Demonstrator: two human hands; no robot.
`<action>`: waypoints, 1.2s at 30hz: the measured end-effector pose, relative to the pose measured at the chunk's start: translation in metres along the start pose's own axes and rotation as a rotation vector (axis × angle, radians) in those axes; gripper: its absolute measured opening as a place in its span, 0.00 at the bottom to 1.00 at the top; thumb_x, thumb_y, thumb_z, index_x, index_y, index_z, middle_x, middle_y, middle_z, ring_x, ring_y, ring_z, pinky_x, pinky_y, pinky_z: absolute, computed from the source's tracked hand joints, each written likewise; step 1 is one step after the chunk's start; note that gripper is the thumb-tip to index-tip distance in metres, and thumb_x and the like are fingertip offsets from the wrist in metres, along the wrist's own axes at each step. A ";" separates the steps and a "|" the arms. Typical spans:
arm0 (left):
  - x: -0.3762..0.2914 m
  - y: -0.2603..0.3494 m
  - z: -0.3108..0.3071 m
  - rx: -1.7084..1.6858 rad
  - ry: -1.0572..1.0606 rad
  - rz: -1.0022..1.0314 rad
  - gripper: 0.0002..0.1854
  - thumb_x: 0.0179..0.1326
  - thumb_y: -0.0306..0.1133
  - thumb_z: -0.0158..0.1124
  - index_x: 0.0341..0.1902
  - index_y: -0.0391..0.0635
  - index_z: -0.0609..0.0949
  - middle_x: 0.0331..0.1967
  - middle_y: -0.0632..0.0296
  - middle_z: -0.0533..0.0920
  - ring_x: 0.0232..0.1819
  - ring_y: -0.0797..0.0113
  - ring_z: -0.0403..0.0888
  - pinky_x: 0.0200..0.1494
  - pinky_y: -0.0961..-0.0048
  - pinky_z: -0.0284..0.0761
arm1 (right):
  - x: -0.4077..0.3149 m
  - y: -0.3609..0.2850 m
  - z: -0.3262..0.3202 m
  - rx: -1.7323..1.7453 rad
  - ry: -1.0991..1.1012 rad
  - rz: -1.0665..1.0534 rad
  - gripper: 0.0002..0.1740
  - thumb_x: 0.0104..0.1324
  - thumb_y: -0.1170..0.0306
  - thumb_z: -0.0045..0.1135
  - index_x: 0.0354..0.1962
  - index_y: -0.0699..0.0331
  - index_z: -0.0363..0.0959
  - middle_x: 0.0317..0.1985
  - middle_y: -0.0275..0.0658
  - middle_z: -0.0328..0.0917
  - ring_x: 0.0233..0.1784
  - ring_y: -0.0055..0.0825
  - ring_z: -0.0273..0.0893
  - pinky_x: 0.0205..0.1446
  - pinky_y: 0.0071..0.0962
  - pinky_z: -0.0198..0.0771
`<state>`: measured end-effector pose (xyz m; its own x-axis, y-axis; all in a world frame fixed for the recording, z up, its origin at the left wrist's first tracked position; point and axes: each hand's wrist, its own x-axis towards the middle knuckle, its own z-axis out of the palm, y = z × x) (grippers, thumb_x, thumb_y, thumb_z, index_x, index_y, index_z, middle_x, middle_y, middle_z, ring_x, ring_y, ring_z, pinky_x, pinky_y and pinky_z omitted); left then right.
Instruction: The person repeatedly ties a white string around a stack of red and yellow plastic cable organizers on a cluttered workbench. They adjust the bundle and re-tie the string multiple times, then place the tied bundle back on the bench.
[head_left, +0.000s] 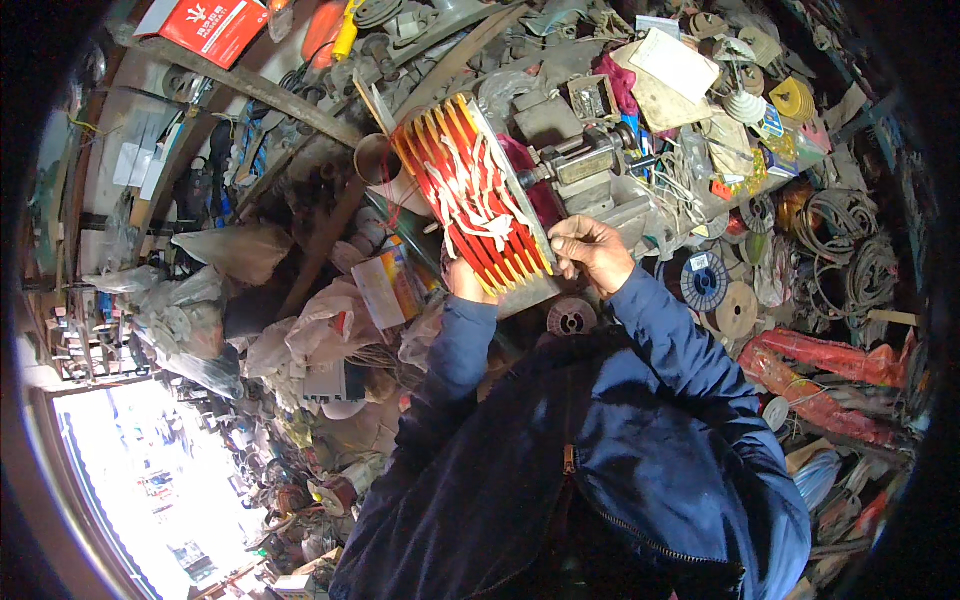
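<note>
Before me, a coil-winding form (457, 195) carries rows of red wire windings with yellow strips, and loose white tape strips lie tangled over them. A flat grey end plate (517, 191) runs along its right side, next to a metal winding machine (589, 163). My left hand (465, 280) is at the lower edge of the form, its fingers hidden behind the windings, so its grip does not show. At the lower right corner of the plate is my right hand (592, 251), thumb and forefinger close together by the edge; whether something thin is between them cannot be told.
Papers (675, 64), a small box of metal parts (592, 97) and stepped pulleys (746, 105) crowd the bench. A cardboard tube (375, 159) stands left of the form. Wire spools (703, 281) are at right, plastic bags (330, 319) at left, and a wooden beam (292, 105) crosses upper left.
</note>
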<state>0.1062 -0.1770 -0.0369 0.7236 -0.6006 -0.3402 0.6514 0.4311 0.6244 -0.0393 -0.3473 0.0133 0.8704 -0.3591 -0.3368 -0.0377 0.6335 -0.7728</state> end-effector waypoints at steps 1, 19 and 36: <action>0.002 -0.001 -0.001 0.000 0.009 0.001 0.23 0.76 0.41 0.49 0.65 0.38 0.73 0.57 0.50 0.82 0.55 0.51 0.83 0.57 0.54 0.81 | 0.001 0.000 0.000 -0.041 -0.033 -0.026 0.07 0.68 0.71 0.66 0.40 0.66 0.78 0.27 0.34 0.79 0.27 0.22 0.77 0.29 0.23 0.73; 0.006 -0.002 -0.002 0.077 0.062 -0.059 0.24 0.76 0.42 0.45 0.65 0.38 0.75 0.57 0.48 0.83 0.53 0.49 0.85 0.55 0.51 0.82 | 0.003 -0.003 -0.002 0.026 -0.056 0.036 0.07 0.71 0.70 0.63 0.41 0.65 0.78 0.28 0.35 0.79 0.24 0.22 0.75 0.29 0.25 0.71; -0.012 0.008 0.023 -0.005 0.038 -0.031 0.21 0.73 0.38 0.54 0.61 0.36 0.78 0.54 0.51 0.85 0.50 0.54 0.86 0.53 0.58 0.84 | 0.005 -0.003 -0.005 0.088 -0.017 0.085 0.07 0.69 0.73 0.64 0.43 0.66 0.79 0.29 0.35 0.79 0.29 0.24 0.78 0.33 0.27 0.75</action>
<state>0.0975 -0.1826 -0.0118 0.7109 -0.5878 -0.3861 0.6750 0.4161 0.6094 -0.0377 -0.3544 0.0110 0.8739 -0.2907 -0.3896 -0.0692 0.7189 -0.6917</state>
